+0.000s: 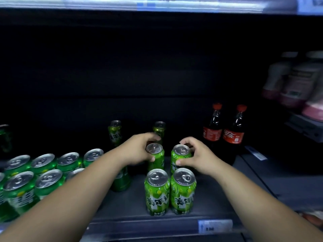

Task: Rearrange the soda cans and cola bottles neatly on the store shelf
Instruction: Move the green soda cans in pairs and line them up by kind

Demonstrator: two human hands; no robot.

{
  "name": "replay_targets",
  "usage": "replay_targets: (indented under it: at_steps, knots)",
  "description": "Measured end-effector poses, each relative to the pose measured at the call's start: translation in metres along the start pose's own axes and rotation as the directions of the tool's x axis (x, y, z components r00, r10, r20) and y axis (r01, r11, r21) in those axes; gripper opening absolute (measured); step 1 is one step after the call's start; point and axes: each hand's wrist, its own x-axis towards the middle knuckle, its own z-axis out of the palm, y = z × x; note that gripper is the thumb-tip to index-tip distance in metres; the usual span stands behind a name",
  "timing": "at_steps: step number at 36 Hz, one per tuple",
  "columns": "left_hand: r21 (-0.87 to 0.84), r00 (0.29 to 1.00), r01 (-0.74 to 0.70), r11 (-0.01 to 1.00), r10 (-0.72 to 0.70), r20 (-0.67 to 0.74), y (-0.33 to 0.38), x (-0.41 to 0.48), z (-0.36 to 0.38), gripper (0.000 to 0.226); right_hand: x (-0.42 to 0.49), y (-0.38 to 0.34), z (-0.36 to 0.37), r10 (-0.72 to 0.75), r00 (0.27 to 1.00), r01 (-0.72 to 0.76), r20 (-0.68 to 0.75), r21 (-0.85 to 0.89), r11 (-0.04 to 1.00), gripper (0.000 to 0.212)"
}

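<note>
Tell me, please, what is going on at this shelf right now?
A person is tidying green soda cans on the shelf. The left grip holds one second-row can, the right grip the can beside it, both just behind two front cans at the shelf edge. Two cola bottles stand upright to the right, untouched.

Dim overall; shelf back point(122, 67) near black. Light comes from front and above. Bluish-white glare along upper shelf edge point(104, 4); bright highlights on lids of soda cans point(43, 161); small glints on cola bottles point(212, 130). Pale bottles point(297, 81) at right edge smeared, out of focus. Wide-angle bending at edges. Price tag point(215, 226) blurred, unreadable.
</note>
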Motion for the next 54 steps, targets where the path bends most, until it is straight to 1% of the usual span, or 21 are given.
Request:
replay_targets:
  at_steps: [3,7,9,11,13,15,17,20,22,26,29,32,36,39,41,44,46,48,50,52,54]
  knots:
    - [0.061,0.999,0.034,0.998,-0.032,-0.017,0.006,-0.001,-0.001,0.077,0.002,0.001,-0.003,0.002,0.999,-0.006,0.042,0.093,0.996,0.057]
    - [0.092,0.997,0.08,0.993,-0.079,-0.022,0.011,0.002,0.001,0.066,0.002,0.002,-0.001,0.024,0.998,-0.031,0.05,0.137,0.99,0.048]
    - [0.02,0.996,0.083,0.996,-0.084,0.04,0.012,0.005,0.003,0.066,0.003,0.003,0.002,0.036,0.999,-0.038,0.014,0.115,0.993,0.046]
    - [-0.066,0.992,0.09,0.994,-0.083,0.095,0.013,0.006,0.005,0.075,0.004,0.003,0.004,0.053,0.999,-0.052,-0.009,0.107,0.993,0.047]
    - [-0.063,0.992,0.103,0.993,-0.098,0.074,0.013,0.006,0.007,0.081,0.004,0.003,0.004,0.082,0.997,-0.083,0.014,0.18,0.98,0.046]
    - [-0.048,0.992,0.121,0.991,-0.119,0.038,0.012,0.006,0.009,0.078,0.003,0.003,0.002,0.095,0.994,-0.105,0.049,0.282,0.954,0.044]
    - [-0.103,0.99,0.135,0.986,-0.128,0.065,0.01,0.005,0.01,0.073,0.001,0.001,0.0,0.102,0.992,-0.12,0.071,0.326,0.938,0.041]
    - [-0.176,0.988,0.128,0.976,-0.11,0.108,0.009,0.005,0.007,0.078,0.003,0.001,-0.001,0.135,0.99,-0.138,0.032,0.309,0.941,0.037]
    - [-0.159,0.991,0.118,0.98,-0.106,0.082,0.008,0.006,0.006,0.079,0.005,0.001,-0.001,0.132,0.991,-0.125,-0.004,0.283,0.951,0.042]
    - [-0.118,0.994,0.108,0.987,-0.104,0.043,0.01,0.006,0.007,0.07,0.007,-0.002,0.0,0.104,0.993,-0.114,0.047,0.367,0.923,0.046]
    - [-0.123,0.992,0.108,0.986,-0.099,0.074,0.009,0.007,0.005,0.064,0.007,-0.002,0.001,0.092,0.993,-0.114,0.077,0.368,0.923,0.035]
    - [-0.1,0.989,0.112,0.989,-0.101,0.111,0.007,0.01,0.001,0.066,0.008,-0.001,0.002,0.093,0.993,-0.112,0.071,0.346,0.932,0.027]
    - [-0.061,0.986,0.098,0.993,-0.088,0.14,0.006,0.009,-0.002,0.077,0.01,-0.002,0.005,0.1,0.994,-0.111,0.048,0.334,0.936,0.03]
    - [-0.052,0.991,0.088,0.995,-0.083,0.103,0.003,0.01,-0.002,0.071,0.009,-0.003,0.005,0.109,0.993,-0.116,0.041,0.353,0.929,0.034]
    - [-0.075,0.987,0.085,0.994,-0.073,0.141,0.004,0.01,-0.001,0.068,0.007,-0.004,0.004,0.106,0.994,-0.113,0.039,0.351,0.93,0.034]
    - [-0.113,0.98,0.085,0.99,-0.063,0.187,0.006,0.011,-0.002,0.079,0.006,-0.007,0.003,0.102,0.994,-0.111,0.044,0.33,0.938,0.035]
    - [-0.072,0.985,0.082,0.994,-0.07,0.156,0.006,0.01,-0.002,0.086,0.005,-0.007,0.002,0.103,0.993,-0.114,0.051,0.333,0.936,0.035]
    - [-0.035,0.99,0.081,0.996,-0.076,0.122,0.007,0.01,0.0,0.084,0.005,-0.008,0.002,0.106,0.993,-0.118,0.052,0.34,0.933,0.035]
    - [-0.079,0.987,0.078,0.994,-0.066,0.147,0.006,0.011,0.002,0.077,0.004,-0.009,0.002,0.109,0.993,-0.121,0.054,0.348,0.93,0.034]
    - [-0.147,0.981,0.073,0.986,-0.044,0.191,0.005,0.01,0.001,0.08,0.003,-0.009,0.002,0.116,0.992,-0.128,0.056,0.357,0.925,0.034]
    - [-0.188,0.982,0.064,0.98,-0.029,0.187,0.005,0.01,0.0,0.084,0.003,-0.01,0.002,0.124,0.99,-0.137,0.061,0.364,0.921,0.036]
